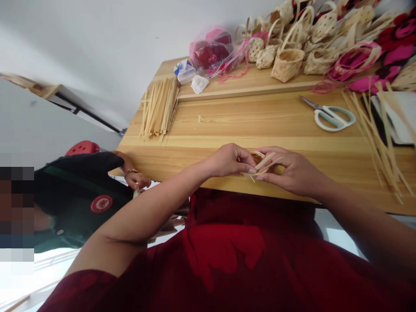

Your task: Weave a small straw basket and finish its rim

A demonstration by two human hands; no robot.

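Near the table's front edge, both hands grip a small woven basket [256, 157] made of pale strips, with loose strip ends standing out of it. My left hand [230, 160] pinches its near left side between thumb and fingers. Around the right side, my right hand [289, 171] is closed, with a flat pale strip [271, 162] crossing in front of its fingers. Much of the basket is covered by the fingers. White-handled scissors [334, 118] lie on the table beyond my right hand.
A bundle of flat strips [160, 106] lies at the left, longer strips [383, 143] at the right. Several finished baskets [287, 64] and a bag of pink and red material [212, 50] stand at the back. A person in a dark green shirt [78, 195] is at my left.
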